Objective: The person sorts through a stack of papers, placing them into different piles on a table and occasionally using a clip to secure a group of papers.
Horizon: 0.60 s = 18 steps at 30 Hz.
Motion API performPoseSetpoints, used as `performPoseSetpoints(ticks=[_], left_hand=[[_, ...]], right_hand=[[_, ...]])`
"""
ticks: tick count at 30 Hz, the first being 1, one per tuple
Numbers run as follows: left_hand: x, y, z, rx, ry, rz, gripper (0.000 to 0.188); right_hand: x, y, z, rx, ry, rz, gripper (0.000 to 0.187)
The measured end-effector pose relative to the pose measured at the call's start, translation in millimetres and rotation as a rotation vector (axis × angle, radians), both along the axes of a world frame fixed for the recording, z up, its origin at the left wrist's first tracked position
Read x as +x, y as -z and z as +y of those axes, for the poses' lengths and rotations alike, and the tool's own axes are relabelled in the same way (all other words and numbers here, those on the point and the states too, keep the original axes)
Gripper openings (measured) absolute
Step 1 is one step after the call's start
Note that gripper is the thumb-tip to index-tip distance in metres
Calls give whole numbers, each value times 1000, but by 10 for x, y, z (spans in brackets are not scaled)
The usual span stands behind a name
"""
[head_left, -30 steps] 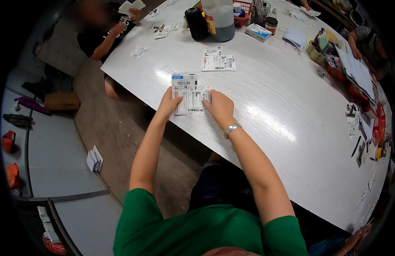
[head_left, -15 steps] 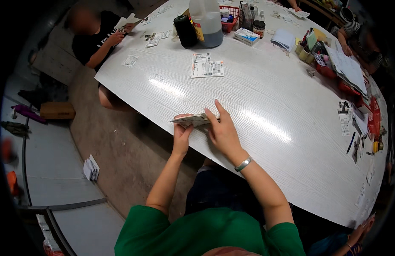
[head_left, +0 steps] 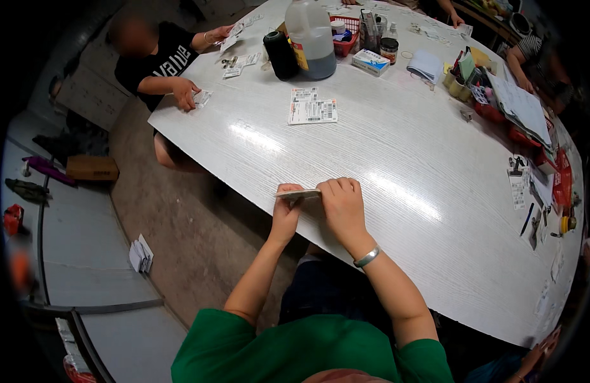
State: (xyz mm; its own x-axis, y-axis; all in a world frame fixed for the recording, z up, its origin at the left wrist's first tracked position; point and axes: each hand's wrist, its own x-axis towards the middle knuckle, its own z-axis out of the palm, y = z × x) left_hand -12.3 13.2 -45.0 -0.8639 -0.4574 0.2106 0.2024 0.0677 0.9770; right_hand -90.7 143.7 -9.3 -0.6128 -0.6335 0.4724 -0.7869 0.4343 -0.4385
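A thin stack of printed label sheets (head_left: 302, 194) is held nearly edge-on above the table's front edge. At its left end, my left hand (head_left: 285, 217) grips it, thumb on the near side and fingers behind. My right hand (head_left: 344, 207), a silver bracelet on its wrist, has its fingers bent and closed over the right end of the stack. Those right fingertips are partly hidden behind the hand. Farther up the table, in front of my hands, lie printed shipping labels (head_left: 313, 110).
On the white table (head_left: 384, 140) stand a large plastic jug (head_left: 315, 41), a black thread cone (head_left: 280, 56), a small box (head_left: 371, 62) and a jar (head_left: 389, 50). A co-worker (head_left: 164, 64) handles small slips at the left edge. Papers and pens crowd the right side.
My right hand has gone from raised, spread fingers to bent fingers closed on the stack's right end. The stack has tilted edge-on. The co-worker at left has reached onto the table.
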Motion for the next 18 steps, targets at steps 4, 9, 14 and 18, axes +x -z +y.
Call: performPoseSetpoints(ticks=[4, 9, 14, 18], left_hand=[[7, 136, -102, -27, -6, -61, 18], [-87, 233, 1, -110, -13, -15, 34], [71, 225, -134, 127, 48, -120, 47], [118, 203, -101, -183, -27, -94, 35]], right_hand=[[57, -111, -42, -47, 27, 16, 29], [77, -290, 17, -146, -74, 62, 48], [81, -158, -157, -319, -152, 102, 38], [-48, -324, 201, -194, 43, 96, 27]])
